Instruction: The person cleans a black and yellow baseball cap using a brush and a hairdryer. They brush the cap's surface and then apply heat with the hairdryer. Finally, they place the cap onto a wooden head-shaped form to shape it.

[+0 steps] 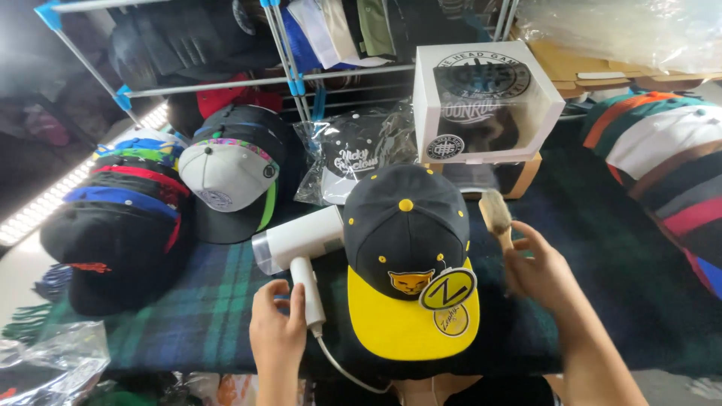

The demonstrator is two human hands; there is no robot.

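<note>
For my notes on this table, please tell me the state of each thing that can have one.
Left hand: closed on the hair dryer handle.
Right hand: holds the brush handle.
Hair dryer: lying on the plaid cloth, cord attached.
Brush: bristles up, beside the cap.
Black and yellow cap: upright, tags hanging on the brim.
White box: closed, resting on another box.
Bagged cap: sealed in clear plastic.

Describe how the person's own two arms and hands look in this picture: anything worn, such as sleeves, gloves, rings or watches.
Both hands are bare: no gloves on the left hand or the right hand. No ring, watch or bracelet shows on either. Both forearms are uncovered as far as the bottom edge of the picture, so no sleeve is in view. The right hand is slightly blurred, so small details on its fingers cannot be ruled out.
</note>
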